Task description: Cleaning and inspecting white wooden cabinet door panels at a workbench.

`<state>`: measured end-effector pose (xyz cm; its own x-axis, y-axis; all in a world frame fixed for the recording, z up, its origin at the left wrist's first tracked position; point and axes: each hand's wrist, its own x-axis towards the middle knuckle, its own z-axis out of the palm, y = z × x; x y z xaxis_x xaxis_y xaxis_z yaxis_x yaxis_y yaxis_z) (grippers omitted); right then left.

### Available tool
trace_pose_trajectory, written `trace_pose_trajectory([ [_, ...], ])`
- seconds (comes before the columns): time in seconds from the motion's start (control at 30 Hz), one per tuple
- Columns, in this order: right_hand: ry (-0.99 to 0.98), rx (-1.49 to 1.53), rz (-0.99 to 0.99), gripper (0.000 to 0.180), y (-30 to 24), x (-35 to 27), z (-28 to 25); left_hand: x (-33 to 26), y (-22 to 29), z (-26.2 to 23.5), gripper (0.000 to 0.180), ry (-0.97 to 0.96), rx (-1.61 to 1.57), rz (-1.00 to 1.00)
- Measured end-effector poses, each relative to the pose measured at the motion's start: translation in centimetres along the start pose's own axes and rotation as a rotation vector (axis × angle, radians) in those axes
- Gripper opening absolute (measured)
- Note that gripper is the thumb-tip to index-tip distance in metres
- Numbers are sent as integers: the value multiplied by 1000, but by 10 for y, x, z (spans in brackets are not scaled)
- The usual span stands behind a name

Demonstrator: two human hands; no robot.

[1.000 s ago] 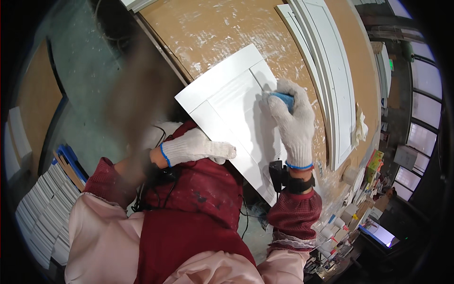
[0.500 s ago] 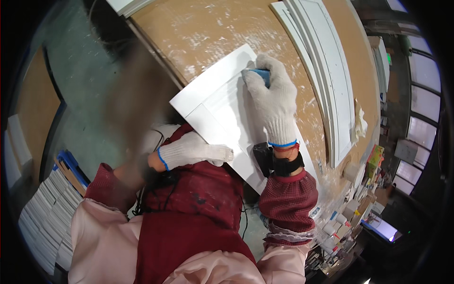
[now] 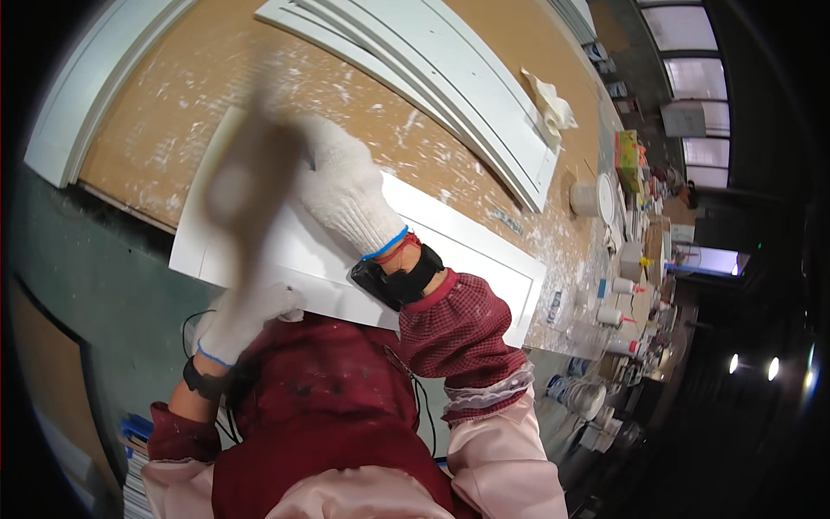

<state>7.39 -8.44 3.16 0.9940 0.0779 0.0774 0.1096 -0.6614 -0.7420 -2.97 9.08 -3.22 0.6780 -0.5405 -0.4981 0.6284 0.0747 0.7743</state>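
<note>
**Two gloved hands on a white panel**

My left hand [image 3: 246, 318], in a white knit glove, lies open on the near edge of the flat white wooden panel [image 3: 450, 251]. The panel lies on the brown, paint-spotted desk [image 3: 216, 95]. My right hand [image 3: 346, 190] presses on it; I cannot tell its grip.

The tabletop [image 3: 216, 95] is evenly and brightly lit, with soft shadows. Bright windows [image 3: 692, 35] glare at the upper right, and small lamps [image 3: 752, 365] glow in the dim lower right. A blurred streak smears the centre left. Straight edges bow toward the black fisheye rim.
</note>
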Motion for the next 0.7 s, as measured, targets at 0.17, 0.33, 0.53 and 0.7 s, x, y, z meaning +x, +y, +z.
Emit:
trace_pose_trajectory([
  [0.17,-31,-30,41,19,7,-12,-17,6,-10,-3,21,44,-67,54],
  [0.33,-1,-33,93,18,20,-37,-39,4,-8,0,22,64,-67,71],
  [0.53,48,-18,223,17,30,-66,-68,5,-9,-1,27,1,-99,115],
  [0.7,114,-29,330,18,39,-85,-82,5,-9,-2,30,-33,-73,125],
])
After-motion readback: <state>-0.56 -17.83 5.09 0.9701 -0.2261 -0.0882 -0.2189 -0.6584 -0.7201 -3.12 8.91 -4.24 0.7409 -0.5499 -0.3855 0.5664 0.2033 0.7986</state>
